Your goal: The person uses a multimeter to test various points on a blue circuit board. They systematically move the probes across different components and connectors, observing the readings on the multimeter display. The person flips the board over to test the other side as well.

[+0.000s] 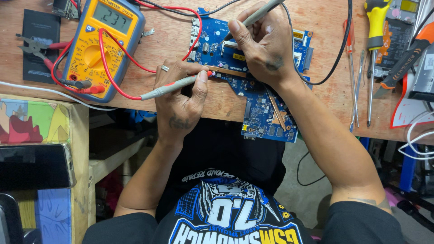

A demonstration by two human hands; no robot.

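A blue circuit board (266, 115) lies on the wooden workbench (325, 95), its near end hanging over the front edge. My left hand (178, 97) pinches a grey probe with a red tip (174, 86), tip touching the board's left side. My right hand (264, 43) grips a second grey probe (253, 17) and presses its point onto the board's upper area. A red lead (113, 74) runs from the left probe to a yellow multimeter (103, 43) at the left, whose display is lit.
Pliers (34, 47) lie on a dark flat pad (40, 31) at far left. Screwdrivers (357, 77) and a yellow-handled tool (375, 22) lie at right. A phone (34, 165) rests on a side surface at lower left. White cables (418, 135) hang at right.
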